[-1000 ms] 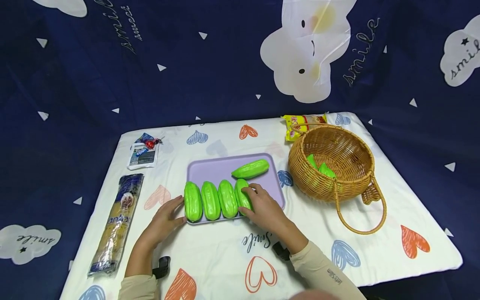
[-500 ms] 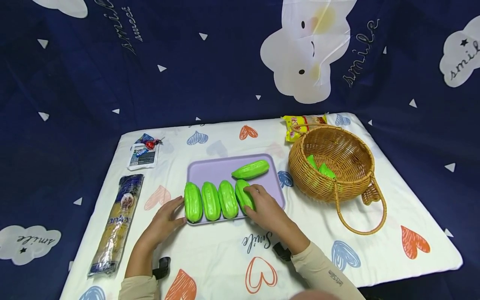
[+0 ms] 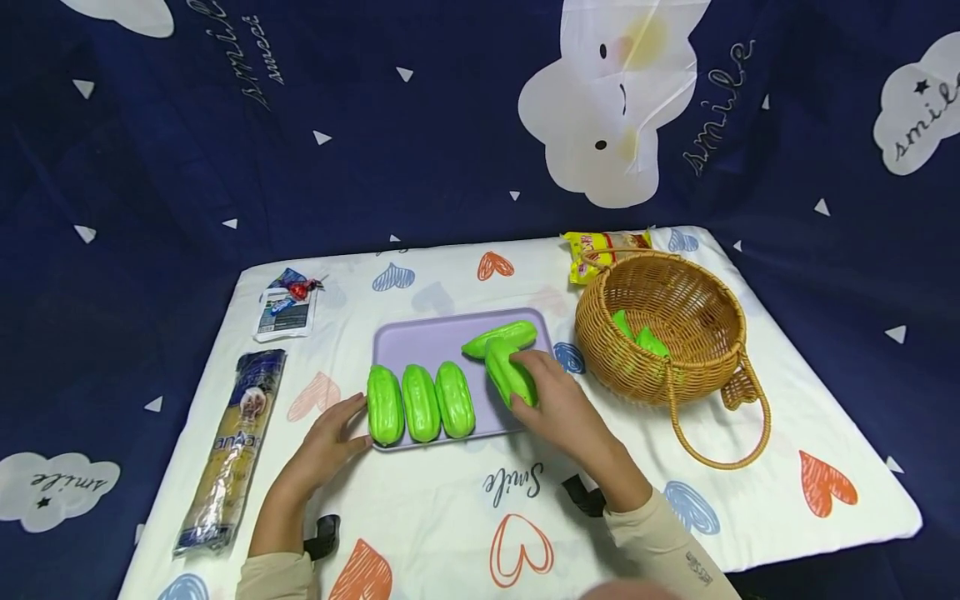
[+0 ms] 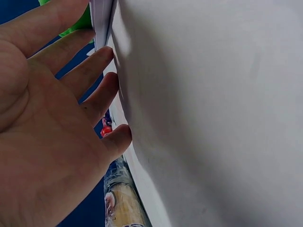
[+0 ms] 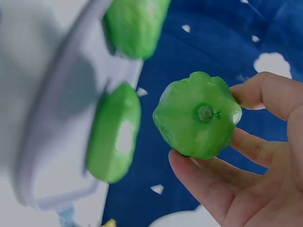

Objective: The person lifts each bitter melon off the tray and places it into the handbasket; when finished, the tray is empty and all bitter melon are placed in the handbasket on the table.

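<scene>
From the right wrist you see what the head view leaves unclear: the held green gourd (image 3: 504, 371) is up off the purple tray (image 3: 420, 337), apart from the other gourds, its lobed end with a small round stub facing that camera. Only the head view shows the whole layout: three gourds in a row (image 3: 422, 402) on the tray's near left part, a crosswise gourd (image 3: 517, 333) behind, and two more gourds (image 3: 651, 342) inside the wicker basket (image 3: 615, 358) to the right.

Your right hand (image 3: 558, 404) reaches in from the near right, thumb and fingers gripping the held gourd from its sides over the tray's right part. Your left hand (image 3: 330, 442) grasps nothing; it lies beside the tray's near left corner, and the left wrist view shows its palm and parted, slightly bent fingers.

The held gourd's long axis runs away from you, far end leaning left and overlapping the crosswise gourd in the head view. The row points nearly straight away from you.
</scene>
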The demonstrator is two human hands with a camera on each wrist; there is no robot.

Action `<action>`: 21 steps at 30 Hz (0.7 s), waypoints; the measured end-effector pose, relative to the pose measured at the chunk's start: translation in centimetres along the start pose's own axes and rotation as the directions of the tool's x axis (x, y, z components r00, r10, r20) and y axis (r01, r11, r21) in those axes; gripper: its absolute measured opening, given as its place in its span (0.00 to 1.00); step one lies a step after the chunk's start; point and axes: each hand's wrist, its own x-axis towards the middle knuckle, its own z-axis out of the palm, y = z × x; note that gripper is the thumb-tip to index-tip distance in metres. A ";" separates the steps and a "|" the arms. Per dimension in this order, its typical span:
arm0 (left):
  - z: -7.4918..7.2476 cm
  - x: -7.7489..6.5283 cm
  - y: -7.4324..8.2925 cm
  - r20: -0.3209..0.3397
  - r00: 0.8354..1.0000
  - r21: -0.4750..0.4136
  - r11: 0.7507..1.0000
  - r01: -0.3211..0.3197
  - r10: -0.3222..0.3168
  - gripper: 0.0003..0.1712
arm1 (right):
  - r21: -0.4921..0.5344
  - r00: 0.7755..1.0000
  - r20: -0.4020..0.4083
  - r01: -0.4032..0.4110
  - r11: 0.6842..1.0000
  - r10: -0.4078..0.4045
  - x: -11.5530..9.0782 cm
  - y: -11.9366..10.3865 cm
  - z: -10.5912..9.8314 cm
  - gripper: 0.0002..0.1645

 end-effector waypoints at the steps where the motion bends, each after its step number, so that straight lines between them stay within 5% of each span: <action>1: 0.0 0.0 0.0 0.002 1.000 -0.002 1.000 0.004 -0.004 0.38 | 0.003 1.000 -0.013 -0.004 1.000 0.004 0.0 0.0 -0.5 0.31; 10: 0.1 -0.2 0.0 0.003 1.000 -0.009 1.000 0.010 -0.010 0.38 | 0.038 0.983 -0.168 -0.069 0.997 0.074 0.0 1.3 -5.6 0.32; 21: 0.0 0.0 -0.1 -0.001 1.000 -0.004 1.000 -0.009 0.009 0.38 | 0.117 0.920 -0.350 -0.144 0.983 0.177 -0.3 3.9 -9.4 0.29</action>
